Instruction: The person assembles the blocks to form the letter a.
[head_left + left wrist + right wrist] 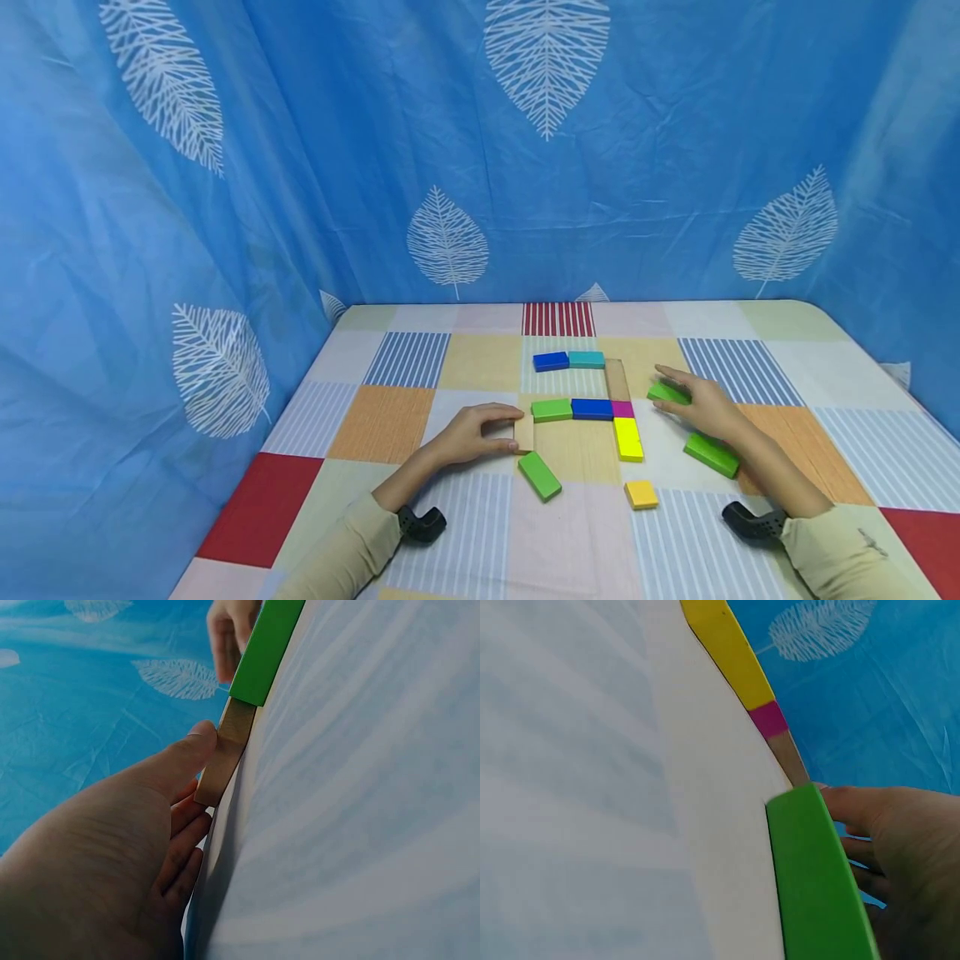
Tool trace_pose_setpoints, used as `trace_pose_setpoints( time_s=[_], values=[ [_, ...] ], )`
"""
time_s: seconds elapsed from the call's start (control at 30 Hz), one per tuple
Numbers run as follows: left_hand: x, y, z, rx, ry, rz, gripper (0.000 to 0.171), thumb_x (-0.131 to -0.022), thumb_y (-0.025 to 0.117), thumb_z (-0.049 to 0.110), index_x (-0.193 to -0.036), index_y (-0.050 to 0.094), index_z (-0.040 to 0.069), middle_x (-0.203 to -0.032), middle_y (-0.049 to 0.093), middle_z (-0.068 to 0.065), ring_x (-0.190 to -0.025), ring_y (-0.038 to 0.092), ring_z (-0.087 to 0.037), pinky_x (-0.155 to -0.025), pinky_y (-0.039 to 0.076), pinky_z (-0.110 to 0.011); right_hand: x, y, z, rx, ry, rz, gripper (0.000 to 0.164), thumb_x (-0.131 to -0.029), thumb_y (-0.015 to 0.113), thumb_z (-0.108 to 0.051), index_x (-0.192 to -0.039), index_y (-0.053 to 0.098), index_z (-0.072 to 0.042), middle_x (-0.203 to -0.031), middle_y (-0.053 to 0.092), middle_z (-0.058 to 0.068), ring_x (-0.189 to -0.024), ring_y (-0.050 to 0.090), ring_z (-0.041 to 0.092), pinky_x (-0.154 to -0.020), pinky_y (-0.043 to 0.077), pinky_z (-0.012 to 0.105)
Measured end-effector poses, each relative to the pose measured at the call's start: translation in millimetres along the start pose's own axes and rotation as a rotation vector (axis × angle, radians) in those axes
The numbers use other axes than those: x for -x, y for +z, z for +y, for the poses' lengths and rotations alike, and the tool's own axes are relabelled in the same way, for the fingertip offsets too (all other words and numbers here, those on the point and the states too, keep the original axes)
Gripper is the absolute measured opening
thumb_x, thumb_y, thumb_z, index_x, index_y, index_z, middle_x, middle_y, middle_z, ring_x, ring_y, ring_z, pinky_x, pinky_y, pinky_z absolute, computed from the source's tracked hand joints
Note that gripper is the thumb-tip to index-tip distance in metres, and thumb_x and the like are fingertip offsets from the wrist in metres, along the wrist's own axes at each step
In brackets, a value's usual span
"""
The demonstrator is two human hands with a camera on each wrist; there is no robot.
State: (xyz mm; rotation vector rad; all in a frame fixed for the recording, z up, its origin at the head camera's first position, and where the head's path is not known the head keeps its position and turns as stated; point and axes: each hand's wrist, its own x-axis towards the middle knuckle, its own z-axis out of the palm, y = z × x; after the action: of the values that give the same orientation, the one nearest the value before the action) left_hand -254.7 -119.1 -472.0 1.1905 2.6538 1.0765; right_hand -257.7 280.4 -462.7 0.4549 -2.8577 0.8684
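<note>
My left hand (472, 433) pinches a plain wooden block (523, 433) between thumb and fingers. In the left wrist view this wooden block (225, 750) meets the end of a green block (266, 652). My right hand (708, 407) reaches around another green block (667, 392), its thumb on the near side and its fingers beyond; contact is unclear. A closer green block (817, 877) hides part of that hand in the right wrist view. The connected row holds a green block (552, 410), a blue block (592, 409) and a magenta block (622, 409).
A dark blue block (551, 362), a teal block (587, 360) and a wooden block (617, 380) continue the shape at the back. Below the magenta piece lies a yellow block (628, 439). Loose pieces are an orange-yellow block (641, 495) and green blocks (539, 477) on the patchwork cloth (555, 533).
</note>
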Motion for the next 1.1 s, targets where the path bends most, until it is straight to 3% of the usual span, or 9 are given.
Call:
trace_pose_setpoints(
  time_s=[0.2, 0.53, 0.67, 0.77, 0.83, 0.97, 1.1],
  values=[
    [1.0, 1.7, -1.0, 0.012, 0.011, 0.004, 0.049, -0.082, 0.07, 0.033, -0.125, 0.059, 0.012, -0.125, 0.057, 0.002, -0.12, 0.048, -0.012, -0.101, 0.036, -0.027, 7, -1, 8, 0.008, 0.037, -0.033, 0.056, -0.085, 0.068, -0.025, -0.13, 0.05, 0.001, -0.125, 0.049, 0.03, -0.108, 0.048, 0.044, -0.085, 0.041, 0.057],
    [1.7, 1.9, -1.8, 0.007, -0.012, -0.019, 0.05, -0.082, 0.07, 0.034, -0.125, 0.059, 0.013, -0.125, 0.057, 0.002, -0.12, 0.047, -0.011, -0.101, 0.036, -0.026, 20, -9, -9, 0.028, 0.024, -0.037, 0.047, -0.082, 0.071, -0.016, -0.125, 0.057, -0.004, -0.118, 0.057, 0.026, -0.092, 0.054, 0.032, -0.061, 0.042, 0.032],
    [1.9, 1.1, -2.3, 0.001, 0.002, -0.011, 0.049, -0.082, 0.069, 0.033, -0.125, 0.059, 0.012, -0.125, 0.057, 0.001, -0.12, 0.048, -0.013, -0.101, 0.036, -0.028, 27, -12, -33, 0.022, -0.106, 0.032, 0.046, -0.081, 0.071, -0.015, -0.125, 0.058, -0.006, -0.117, 0.06, 0.02, -0.098, 0.057, 0.035, -0.071, 0.051, 0.042],
    [1.8, -0.3, -2.2, 0.001, 0.008, -0.007, 0.049, -0.082, 0.069, 0.033, -0.125, 0.059, 0.012, -0.125, 0.057, 0.001, -0.12, 0.048, -0.013, -0.101, 0.036, -0.028, 32, -9, -60, 0.021, -0.249, 0.082, 0.045, -0.081, 0.072, -0.015, -0.124, 0.06, -0.009, -0.116, 0.062, 0.014, -0.103, 0.058, 0.036, -0.081, 0.049, 0.051],
    [1.5, -0.7, -2.3, -0.002, 0.008, -0.006, 0.049, -0.082, 0.07, 0.033, -0.125, 0.059, 0.012, -0.125, 0.057, 0.001, -0.12, 0.047, -0.013, -0.101, 0.036, -0.028, 36, -4, -78, 0.007, -0.339, 0.079, 0.045, -0.079, 0.073, -0.013, -0.123, 0.061, -0.01, -0.114, 0.063, 0.01, -0.102, 0.059, 0.031, -0.08, 0.05, 0.046],
    [-0.1, -0.8, -3.1, -0.007, 0.016, -0.002, 0.049, -0.082, 0.07, 0.033, -0.125, 0.058, 0.012, -0.125, 0.057, 0.001, -0.12, 0.047, -0.013, -0.101, 0.036, -0.027, 44, 12, -106, -0.015, -0.45, -0.026, 0.043, -0.081, 0.071, -0.016, -0.123, 0.061, -0.013, -0.115, 0.063, 0.003, -0.102, 0.061, 0.024, -0.079, 0.052, 0.038],
    [-0.6, -0.1, -3.9, -0.013, 0.026, 0.003, 0.049, -0.082, 0.069, 0.032, -0.126, 0.058, 0.012, -0.126, 0.057, 0.0, -0.12, 0.048, -0.013, -0.1, 0.036, -0.027, 49, 28, -116, -0.053, -0.489, -0.157, 0.039, -0.084, 0.069, -0.021, -0.122, 0.062, -0.014, -0.116, 0.063, -0.001, -0.104, 0.06, 0.019, -0.081, 0.052, 0.035]
  ],
)
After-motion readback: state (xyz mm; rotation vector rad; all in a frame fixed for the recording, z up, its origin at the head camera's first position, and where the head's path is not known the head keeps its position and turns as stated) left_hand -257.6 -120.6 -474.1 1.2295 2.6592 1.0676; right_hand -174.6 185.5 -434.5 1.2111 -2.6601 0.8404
